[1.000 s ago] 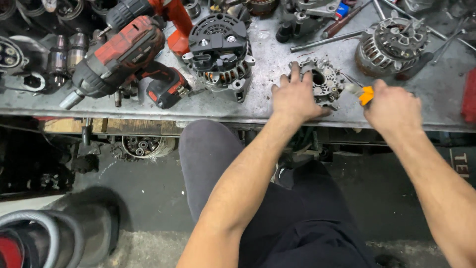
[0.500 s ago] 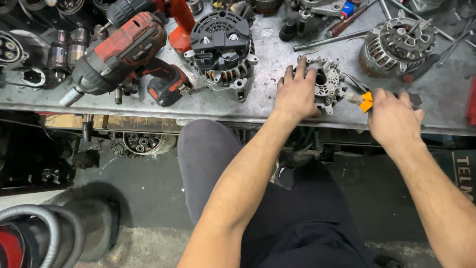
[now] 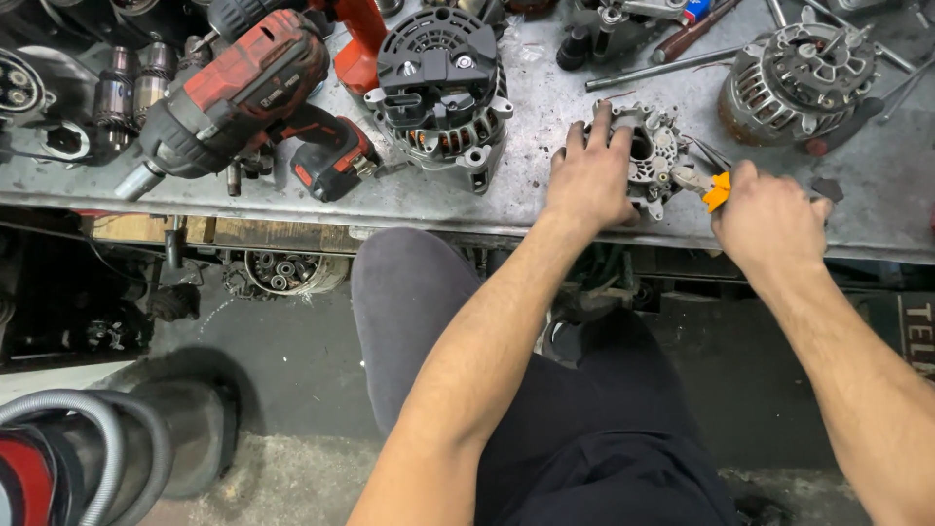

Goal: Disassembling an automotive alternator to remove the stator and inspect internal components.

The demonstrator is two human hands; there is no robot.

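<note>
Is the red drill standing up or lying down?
Lying down: the red drill rests on its side on the metal bench, away from both hands.

Bench: a scuffed grey metal worktop [image 3: 545,107] runs left to right across the far side, crowded with tools and parts.
Under bench: dark and shadowed, with a wooden strip [image 3: 146,229] below its left edge.
Floor: dark grey concrete [image 3: 292,360], paler and gritty nearest me.
Near left: grey hose [image 3: 93,414].
</note>
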